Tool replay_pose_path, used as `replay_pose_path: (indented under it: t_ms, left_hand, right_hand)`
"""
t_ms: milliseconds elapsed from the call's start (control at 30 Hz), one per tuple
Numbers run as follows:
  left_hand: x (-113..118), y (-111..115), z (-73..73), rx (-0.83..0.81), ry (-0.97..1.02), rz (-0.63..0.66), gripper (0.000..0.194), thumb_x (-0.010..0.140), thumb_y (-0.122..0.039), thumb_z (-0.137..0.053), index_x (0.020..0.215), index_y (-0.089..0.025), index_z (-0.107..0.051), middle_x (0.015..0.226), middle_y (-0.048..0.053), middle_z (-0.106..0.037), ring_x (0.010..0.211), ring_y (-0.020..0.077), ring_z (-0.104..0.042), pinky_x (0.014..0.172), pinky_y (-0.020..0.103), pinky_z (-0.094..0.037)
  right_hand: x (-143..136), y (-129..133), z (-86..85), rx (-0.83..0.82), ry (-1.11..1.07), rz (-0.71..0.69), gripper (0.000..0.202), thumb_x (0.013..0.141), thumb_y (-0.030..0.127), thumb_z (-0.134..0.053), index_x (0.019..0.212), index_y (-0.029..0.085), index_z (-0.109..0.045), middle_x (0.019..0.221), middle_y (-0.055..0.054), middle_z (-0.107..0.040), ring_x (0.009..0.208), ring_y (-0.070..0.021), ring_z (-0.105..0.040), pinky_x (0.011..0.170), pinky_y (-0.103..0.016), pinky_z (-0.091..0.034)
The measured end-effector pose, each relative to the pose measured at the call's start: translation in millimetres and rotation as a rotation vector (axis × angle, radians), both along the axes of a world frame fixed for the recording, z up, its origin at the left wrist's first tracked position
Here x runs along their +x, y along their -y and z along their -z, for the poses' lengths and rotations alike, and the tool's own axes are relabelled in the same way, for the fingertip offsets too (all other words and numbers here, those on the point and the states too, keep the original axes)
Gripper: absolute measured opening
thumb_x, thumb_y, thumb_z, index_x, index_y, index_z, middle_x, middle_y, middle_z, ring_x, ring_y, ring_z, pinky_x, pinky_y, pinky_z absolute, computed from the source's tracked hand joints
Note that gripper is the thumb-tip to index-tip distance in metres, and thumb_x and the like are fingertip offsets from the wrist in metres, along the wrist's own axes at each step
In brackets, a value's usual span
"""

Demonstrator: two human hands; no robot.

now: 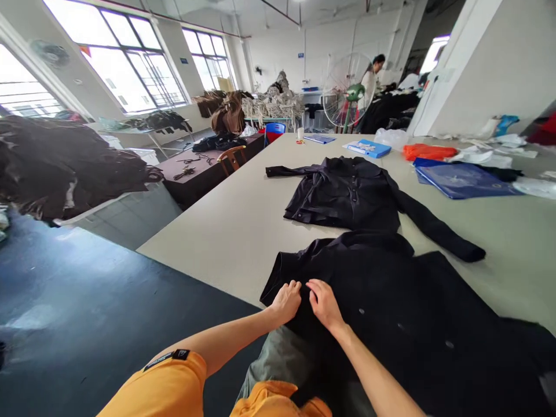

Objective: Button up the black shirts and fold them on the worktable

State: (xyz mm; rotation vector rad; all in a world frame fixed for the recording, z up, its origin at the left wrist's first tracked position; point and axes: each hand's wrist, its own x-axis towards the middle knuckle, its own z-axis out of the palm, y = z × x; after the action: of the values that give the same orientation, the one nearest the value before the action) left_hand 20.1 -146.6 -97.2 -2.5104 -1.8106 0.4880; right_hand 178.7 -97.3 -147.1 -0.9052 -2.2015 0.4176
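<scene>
Orange-yellow shirt [167, 388] cloth is filling the bottom edge, with grey-green trousers [278, 362] showing just beyond it. The left hand [286, 302] is resting at the near black garment [365, 278], close to its left end, knuckles up and fingers curling down; the right hand [325, 304] is lying just beside it, fingers partly bent and the thumb held close. The view is leaving unclear whether either of the 2 hands is pinching cloth. Beneath them, the garment is lying along the near side of a pale table [208, 226]. To the left, a pale bin [125, 215] is standing beside the table, dark garments [65, 168] heaping over its rim; at the table's far end a white cup [300, 133] is standing, its inside hidden. The near garment's long axis is running from the left towards the lower right, its gaping end facing left, and 3 pale round spots [400, 325] are following that slant. Beyond it, 1 black jacket [347, 197] is lying with its collar pointing away and its sleeves spreading left and right. Farther back, blue folders [469, 178] and orange plastic [430, 152] are lying on the table, and 1 person [370, 78] is standing behind a large fan [354, 92].
</scene>
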Motion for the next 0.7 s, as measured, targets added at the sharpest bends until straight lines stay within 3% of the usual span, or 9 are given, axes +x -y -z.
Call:
replay_pose_path:
  t_ms: [67, 167, 300, 400, 533, 700]
  left_hand:
    - [4, 1, 0.4, 0.025, -0.039, -0.030, 0.036, 0.090, -0.011, -0.049, 0.119, -0.008, -0.070, 0.119, 0.020, -0.060, 0.104, 0.0266, -0.055, 0.078, 0.035, -0.050]
    - [2, -3, -0.6, 0.049, -0.080, -0.104, 0.044, 0.090, -0.002, -0.035, 0.119, -0.004, -0.068, 0.119, 0.024, -0.059, 0.105, 0.0297, -0.055, 0.077, 0.039, -0.052]
    - [-30, -27, -3.8, 0.008, -0.093, -0.220, 0.047, 0.090, 0.000, -0.030, 0.121, 0.001, -0.064, 0.121, 0.026, -0.056, 0.105, 0.0299, -0.056, 0.076, 0.038, -0.054]
    - [-69, -51, -4.1, -0.027, -0.134, -0.327, 0.045, 0.088, -0.004, -0.035, 0.124, 0.003, -0.061, 0.125, 0.029, -0.054, 0.108, 0.0313, -0.057, 0.080, 0.041, -0.055]
    - [-122, -81, -3.1, -0.065, -0.135, -0.436, 0.049, 0.083, -0.010, -0.045, 0.128, 0.005, -0.056, 0.128, 0.031, -0.053, 0.114, 0.0347, -0.058, 0.086, 0.044, -0.054]
    - [-172, -108, 2.0, -0.077, -0.041, -0.557, 0.050, 0.083, -0.015, -0.052, 0.129, 0.004, -0.053, 0.132, 0.032, -0.053, 0.121, 0.0403, -0.056, 0.090, 0.047, -0.051]
  right_hand:
    - [30, -9, -14.1, 0.018, -0.045, 0.059, 0.033, 0.093, 0.011, -0.043, 0.110, 0.018, -0.070, 0.113, -0.010, -0.072, 0.107, -0.0226, -0.066, 0.100, -0.043, -0.052]
    - [104, -19, -23.9, 0.044, -0.051, 0.254, 0.032, 0.094, 0.014, -0.043, 0.109, 0.019, -0.070, 0.110, -0.009, -0.073, 0.105, -0.0225, -0.067, 0.098, -0.041, -0.052]
    - [219, 7, -7.2, 0.007, 0.123, 0.648, 0.031, 0.093, 0.020, -0.045, 0.110, 0.016, -0.071, 0.112, -0.012, -0.073, 0.103, -0.0265, -0.068, 0.094, -0.044, -0.054]
    - [266, 42, 13.0, -0.030, 0.311, 0.741, 0.037, 0.094, 0.025, -0.046, 0.124, 0.014, -0.065, 0.127, -0.015, -0.068, 0.114, -0.0299, -0.064, 0.100, -0.049, -0.050]
    - [260, 58, 27.8, -0.029, 0.436, 0.614, 0.045, 0.098, 0.029, -0.045, 0.140, 0.017, -0.055, 0.147, -0.013, -0.055, 0.135, -0.0301, -0.051, 0.116, -0.054, -0.036]
    - [213, 24, 30.2, -0.066, 0.362, 0.555, 0.047, 0.099, 0.029, -0.044, 0.143, 0.016, -0.051, 0.150, -0.014, -0.052, 0.139, -0.0295, -0.047, 0.117, -0.054, -0.036]
